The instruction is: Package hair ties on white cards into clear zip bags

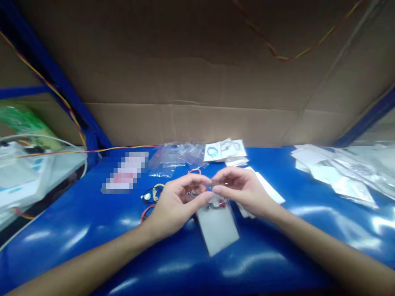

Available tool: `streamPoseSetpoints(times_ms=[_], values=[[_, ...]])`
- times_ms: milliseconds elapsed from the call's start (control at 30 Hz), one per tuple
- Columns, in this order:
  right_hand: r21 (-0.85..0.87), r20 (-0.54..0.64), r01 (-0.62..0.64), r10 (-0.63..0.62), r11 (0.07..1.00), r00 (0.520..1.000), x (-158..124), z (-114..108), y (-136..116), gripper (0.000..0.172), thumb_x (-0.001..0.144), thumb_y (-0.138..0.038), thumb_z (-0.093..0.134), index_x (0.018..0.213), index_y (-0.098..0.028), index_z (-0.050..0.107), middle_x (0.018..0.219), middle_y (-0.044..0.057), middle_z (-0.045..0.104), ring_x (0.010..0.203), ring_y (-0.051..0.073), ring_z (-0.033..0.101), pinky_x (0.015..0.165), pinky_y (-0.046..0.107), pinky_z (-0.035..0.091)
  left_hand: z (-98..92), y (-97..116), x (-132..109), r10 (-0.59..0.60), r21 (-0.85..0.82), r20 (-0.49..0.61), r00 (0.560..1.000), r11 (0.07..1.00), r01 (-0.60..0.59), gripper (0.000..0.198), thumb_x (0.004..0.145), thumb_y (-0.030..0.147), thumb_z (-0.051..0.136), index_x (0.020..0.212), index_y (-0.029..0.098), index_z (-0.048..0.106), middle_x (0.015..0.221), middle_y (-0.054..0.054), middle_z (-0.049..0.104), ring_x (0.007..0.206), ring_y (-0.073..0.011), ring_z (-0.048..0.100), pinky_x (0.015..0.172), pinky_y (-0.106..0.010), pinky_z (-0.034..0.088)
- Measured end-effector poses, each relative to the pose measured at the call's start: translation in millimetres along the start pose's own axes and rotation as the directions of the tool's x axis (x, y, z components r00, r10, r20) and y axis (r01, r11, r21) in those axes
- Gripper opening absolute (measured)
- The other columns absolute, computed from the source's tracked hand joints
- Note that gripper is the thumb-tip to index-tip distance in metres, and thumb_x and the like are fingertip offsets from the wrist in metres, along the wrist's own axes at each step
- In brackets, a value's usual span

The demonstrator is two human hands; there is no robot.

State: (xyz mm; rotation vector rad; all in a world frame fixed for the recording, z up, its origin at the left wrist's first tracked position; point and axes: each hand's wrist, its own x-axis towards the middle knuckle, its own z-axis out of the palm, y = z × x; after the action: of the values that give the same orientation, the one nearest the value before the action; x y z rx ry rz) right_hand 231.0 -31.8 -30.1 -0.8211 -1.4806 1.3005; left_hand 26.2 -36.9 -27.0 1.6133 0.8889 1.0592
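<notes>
Above the middle of the blue table, my left hand (182,199) and my right hand (243,191) meet with thumbs and forefingers pinched. Between them hangs a clear plastic bag (218,232) with a white card inside, gripped at its top edge by both hands. A small red piece (222,204) shows near the upper part of the card, beside a dark greenish bit; blur hides what they are. Partly behind my left hand lie cord bracelets (151,194), one dark with a white bead, one reddish. White cards (268,187) lie behind my right hand.
Flat clear bags (175,156) lie at the back, next to a stack of bagged cards with bracelets (224,150). More bagged white cards (336,172) are piled at right. A blurred-out slip (126,172) lies left. Cardboard (191,82) walls the back; a red-yellow wire (123,147) crosses the left.
</notes>
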Motion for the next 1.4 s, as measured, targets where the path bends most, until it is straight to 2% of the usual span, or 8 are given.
streamPoseSetpoints(times_ms=[167, 400, 500, 633, 733, 933, 1267, 1400], values=[[-0.031, 0.080, -0.164, 0.166, 0.986, 0.983, -1.7, -3.1, -1.0, 0.065, 0.071, -0.031, 0.091, 0.129, -0.024, 0.062, 0.095, 0.003, 0.074, 0.065, 0.013, 0.066, 0.049, 0.020, 0.051, -5.4, -2.4, 2.8, 0.112, 0.151, -0.052, 0.992, 0.983, -0.103, 0.012, 0.088, 0.027, 0.074, 0.093, 0.019, 0.081, 0.091, -0.006, 0.075, 0.084, -0.0192, 0.069, 0.076, -0.028, 0.054], [-0.055, 0.177, -0.240, 0.246, 0.969, 0.953, -4.2, -1.9, 1.3, 0.033, 0.075, -0.032, 0.088, 0.100, -0.017, 0.072, 0.073, -0.001, 0.071, 0.056, 0.009, 0.060, 0.050, 0.018, 0.045, -14.0, -3.5, 7.2, 0.192, 0.302, -0.092, 0.977, 0.940, -0.157, 0.016, 0.090, 0.031, 0.072, 0.082, 0.019, 0.078, 0.094, -0.005, 0.067, 0.085, -0.0182, 0.067, 0.069, -0.025, 0.054], [-0.030, 0.154, -0.239, 0.241, 0.971, 0.958, -4.3, -0.3, 0.7, 0.037, 0.075, -0.031, 0.088, 0.106, -0.018, 0.071, 0.077, 0.000, 0.074, 0.062, 0.012, 0.066, 0.054, 0.020, 0.048, -16.5, -3.4, 8.0, 0.225, 0.323, -0.019, 0.974, 0.923, -0.207, 0.022, 0.094, 0.033, 0.066, 0.083, 0.019, 0.079, 0.102, -0.008, 0.066, 0.089, -0.0187, 0.067, 0.067, -0.025, 0.055], [0.006, 0.188, -0.244, 0.239, 0.970, 0.953, -6.1, -0.1, 0.2, 0.042, 0.077, -0.031, 0.088, 0.113, -0.019, 0.069, 0.087, 0.003, 0.079, 0.070, 0.015, 0.071, 0.059, 0.021, 0.051, -18.9, -0.3, 7.6, 0.311, 0.386, 0.073, 0.947, 0.867, -0.315, 0.027, 0.097, 0.027, 0.061, 0.078, 0.020, 0.080, 0.109, -0.009, 0.069, 0.104, -0.0218, 0.067, 0.092, -0.033, 0.054], [0.006, 0.206, -0.256, 0.249, 0.967, 0.946, -8.2, -0.9, 0.5, 0.045, 0.077, -0.031, 0.088, 0.115, -0.019, 0.068, 0.085, 0.003, 0.079, 0.066, 0.014, 0.070, 0.057, 0.021, 0.049, -18.4, 3.2, 7.7, 0.338, 0.378, 0.045, 0.940, 0.865, -0.329, 0.023, 0.091, 0.025, 0.069, 0.071, 0.019, 0.078, 0.107, -0.009, 0.070, 0.096, -0.0213, 0.069, 0.087, -0.034, 0.057], [0.013, 0.215, -0.246, 0.238, 0.969, 0.947, -9.4, -1.9, -0.1, 0.046, 0.077, -0.030, 0.088, 0.117, -0.020, 0.067, 0.086, 0.003, 0.079, 0.066, 0.014, 0.071, 0.058, 0.021, 0.051, -15.9, 1.6, 9.2, 0.238, 0.246, -0.050, 0.970, 0.944, -0.219, 0.011, 0.081, 0.027, 0.080, 0.076, 0.018, 0.075, 0.109, -0.009, 0.067, 0.089, -0.0201, 0.070, 0.063, -0.025, 0.059], [-0.017, 0.228, -0.234, 0.232, 0.972, 0.946, -10.4, 1.8, -4.1, 0.042, 0.077, -0.031, 0.087, 0.112, -0.019, 0.067, 0.081, 0.000, 0.075, 0.064, 0.013, 0.066, 0.057, 0.021, 0.049, -18.3, 4.9, 9.8, 0.203, 0.216, 0.078, 0.976, 0.952, -0.215, 0.017, 0.090, 0.025, 0.071, 0.103, 0.021, 0.081, 0.117, -0.013, 0.070, 0.108, -0.0266, 0.069, 0.072, -0.028, 0.062], [-0.120, 0.191, -0.137, 0.159, 0.983, 0.969, -9.8, 0.4, -0.9, 0.040, 0.080, -0.033, 0.084, 0.115, -0.020, 0.068, 0.073, -0.003, 0.066, 0.061, 0.011, 0.059, 0.057, 0.022, 0.046, -17.7, 7.1, 9.6, 0.175, 0.249, 0.067, 0.982, 0.951, -0.186, 0.017, 0.089, 0.028, 0.072, 0.102, 0.022, 0.082, 0.118, -0.011, 0.071, 0.108, -0.0272, 0.069, 0.069, -0.028, 0.061]])
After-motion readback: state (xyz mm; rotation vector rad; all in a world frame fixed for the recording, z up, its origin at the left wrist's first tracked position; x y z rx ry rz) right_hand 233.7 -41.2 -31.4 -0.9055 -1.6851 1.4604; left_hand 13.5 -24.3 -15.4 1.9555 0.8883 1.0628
